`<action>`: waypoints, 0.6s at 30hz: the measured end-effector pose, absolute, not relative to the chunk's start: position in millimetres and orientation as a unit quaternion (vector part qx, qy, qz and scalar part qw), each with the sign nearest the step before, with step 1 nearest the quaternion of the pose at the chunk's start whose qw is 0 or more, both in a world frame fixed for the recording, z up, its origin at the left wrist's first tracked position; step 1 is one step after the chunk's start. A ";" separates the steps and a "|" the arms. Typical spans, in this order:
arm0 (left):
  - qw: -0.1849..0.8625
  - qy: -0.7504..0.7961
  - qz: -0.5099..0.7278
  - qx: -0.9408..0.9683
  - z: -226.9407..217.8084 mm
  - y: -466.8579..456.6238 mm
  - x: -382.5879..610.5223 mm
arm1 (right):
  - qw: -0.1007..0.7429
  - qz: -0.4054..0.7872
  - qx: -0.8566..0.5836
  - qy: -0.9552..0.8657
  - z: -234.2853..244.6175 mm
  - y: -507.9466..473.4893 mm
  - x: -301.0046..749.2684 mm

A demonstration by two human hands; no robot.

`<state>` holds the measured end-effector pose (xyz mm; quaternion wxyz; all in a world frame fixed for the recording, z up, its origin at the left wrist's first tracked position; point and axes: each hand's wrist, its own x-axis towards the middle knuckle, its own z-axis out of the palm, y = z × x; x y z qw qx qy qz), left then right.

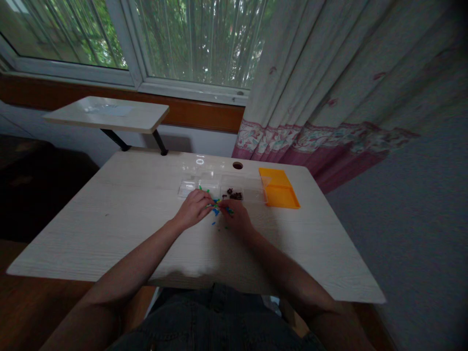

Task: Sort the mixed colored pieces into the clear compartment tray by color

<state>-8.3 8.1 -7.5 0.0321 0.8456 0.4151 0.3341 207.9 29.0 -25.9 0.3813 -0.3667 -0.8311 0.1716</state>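
Observation:
Both my hands rest on a pale wooden table (120, 224), meeting over a small heap of blue, green and yellow pieces (218, 208). My left hand (194, 206) has its fingers curled down onto the heap from the left. My right hand (236, 215) curls onto it from the right, fingertips pinched among the pieces. What each hand holds is too small to make out. Just behind the hands lies a clear compartment box (223, 189) with dark brown bits (235, 194) in one cell.
An orange lid (278, 188) lies to the right of the clear box. A round cable hole (237, 165) sits near the table's far edge. A small raised shelf (109, 113) stands at the back left, under the window. A patterned curtain (329, 97) hangs on the right.

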 end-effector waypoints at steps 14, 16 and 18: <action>0.022 0.512 0.407 0.756 -9.9 15.3 -22.9 | 0.221 0.017 -0.357 -0.907 -22.2 25.1 208.6; 0.024 0.514 0.409 0.753 -9.7 15.3 -22.9 | 0.219 0.014 -0.365 -0.905 -21.7 24.8 208.6; 0.025 0.514 0.411 0.753 -9.4 15.2 -22.6 | 0.221 0.009 -0.375 -0.900 -22.2 25.6 209.4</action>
